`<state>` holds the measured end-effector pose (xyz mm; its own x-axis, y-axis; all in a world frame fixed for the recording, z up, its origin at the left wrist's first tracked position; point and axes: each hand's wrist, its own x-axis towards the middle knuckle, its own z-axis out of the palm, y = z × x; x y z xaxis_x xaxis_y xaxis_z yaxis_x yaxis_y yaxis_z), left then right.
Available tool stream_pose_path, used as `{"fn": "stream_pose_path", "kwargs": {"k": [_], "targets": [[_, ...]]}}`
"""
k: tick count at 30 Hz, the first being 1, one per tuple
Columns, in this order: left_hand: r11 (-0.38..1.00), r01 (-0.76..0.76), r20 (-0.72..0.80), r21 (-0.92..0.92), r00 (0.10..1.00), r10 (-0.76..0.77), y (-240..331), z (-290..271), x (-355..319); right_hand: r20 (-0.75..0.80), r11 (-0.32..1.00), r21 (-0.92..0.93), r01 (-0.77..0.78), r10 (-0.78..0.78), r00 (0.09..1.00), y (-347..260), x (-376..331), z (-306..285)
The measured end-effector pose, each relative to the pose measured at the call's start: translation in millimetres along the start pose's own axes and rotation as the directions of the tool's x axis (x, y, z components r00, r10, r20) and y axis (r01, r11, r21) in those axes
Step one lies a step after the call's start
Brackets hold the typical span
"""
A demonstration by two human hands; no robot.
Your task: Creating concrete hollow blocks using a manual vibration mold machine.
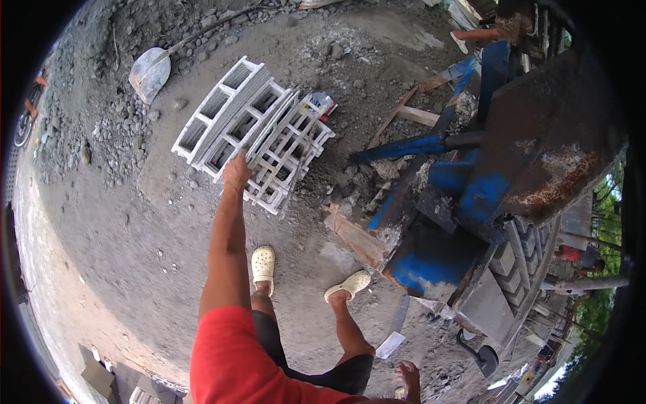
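Observation:
My left hand (236, 172) reaches out to a stack of flat, pale grey frames with rectangular openings (232, 121). Its fingers are closed on the near edge of one frame, around the middle of the stack. On the right side of the pile, smaller grid-like frames (286, 151) lie overlapping one another. Low in the picture, by my right knee, hangs my right hand (408, 377); its fingers are loosely bent and apart, with nothing seen in them. A colourful plastic wrapper (319, 104) lies at the stack's far right corner.
A rusty blue machine (471, 175) fills the right side, with grey concrete blocks (508, 266) beside it. Beyond the frames lies a long-handled shovel (150, 74) on gravelly ground. Boards (356, 236) stick out near my feet. Another person's leg (478, 35) shows at the far right.

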<state>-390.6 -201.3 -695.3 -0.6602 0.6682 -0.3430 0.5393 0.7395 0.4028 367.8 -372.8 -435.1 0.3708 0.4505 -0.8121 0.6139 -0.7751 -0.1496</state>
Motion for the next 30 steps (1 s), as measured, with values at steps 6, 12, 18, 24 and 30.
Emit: {"fn": "stream_pose_path", "kwargs": {"k": [6, 12, 18, 24, 30], "targets": [[0.980, -0.010, -0.031, 0.201, 0.999, 0.017, 6, 19, -14, 0.009, 0.999, 0.005, 0.048, -0.048, 0.999, 5, 13, 6], [0.996, 0.004, -0.113, 0.088, 0.994, 0.006, 0, 5, -19, 0.040, 0.995, -0.002, 0.098, -0.098, 0.994, 23, 14, 7], [0.997, -0.038, -0.166, -0.072, 0.986, 0.026, 7, -47, -45, 0.109, 0.980, -0.046, 0.195, -0.189, 0.976, 21, 19, 26], [0.977, -0.115, -0.234, -0.179, 0.970, 0.071, -15, -64, -30, 0.153, 0.969, -0.108, 0.223, -0.206, 0.967, -28, 18, 43], [0.990, -0.127, -0.322, -0.053, 0.941, 0.104, -19, -80, -10, 0.129, 0.978, -0.059, 0.200, -0.191, 0.973, -39, 14, 42]]}}
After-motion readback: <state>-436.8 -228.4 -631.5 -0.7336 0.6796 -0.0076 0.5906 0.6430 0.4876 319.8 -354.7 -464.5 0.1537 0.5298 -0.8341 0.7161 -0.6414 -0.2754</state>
